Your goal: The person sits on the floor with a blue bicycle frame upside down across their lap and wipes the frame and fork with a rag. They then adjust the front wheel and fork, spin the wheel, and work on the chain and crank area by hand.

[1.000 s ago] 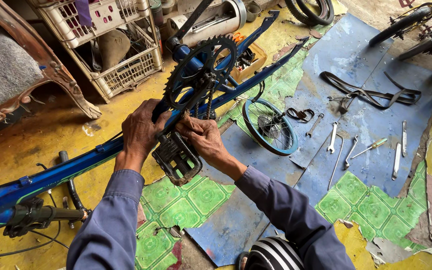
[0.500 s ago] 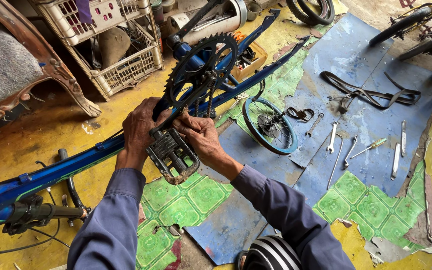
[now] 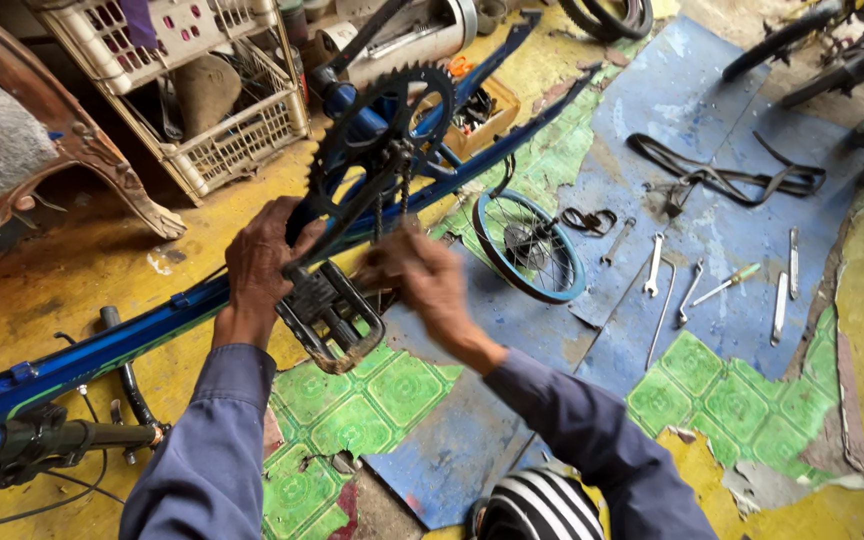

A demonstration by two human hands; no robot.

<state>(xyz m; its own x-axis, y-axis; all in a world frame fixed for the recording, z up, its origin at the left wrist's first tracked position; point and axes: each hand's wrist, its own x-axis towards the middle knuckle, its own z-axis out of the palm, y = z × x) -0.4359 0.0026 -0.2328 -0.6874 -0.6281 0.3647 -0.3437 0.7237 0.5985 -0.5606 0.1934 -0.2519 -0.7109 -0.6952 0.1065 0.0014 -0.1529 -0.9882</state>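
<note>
A blue bicycle frame (image 3: 92, 350) lies upside down across the floor, its black chainring (image 3: 377, 125) raised above the crank. My left hand (image 3: 257, 262) grips the crank arm just above a black pedal (image 3: 332, 315). My right hand (image 3: 422, 275), slightly blurred, is closed beside the pedal's right side, under the hanging chain (image 3: 380, 215). Whether its fingers hold the chain or the pedal end is hard to tell.
A small spoked wheel (image 3: 530, 245) lies right of my hands. Wrenches (image 3: 654, 265) and a screwdriver (image 3: 727, 283) lie on the blue floor patch, with a black strap (image 3: 722, 180) beyond. White plastic crates (image 3: 222, 135) stand at the back left, and handlebars (image 3: 62, 440) at the lower left.
The pedal has swung down and slightly right. My right hand has shifted right, off the pedal's top to its side. My left hand stays on the crank.
</note>
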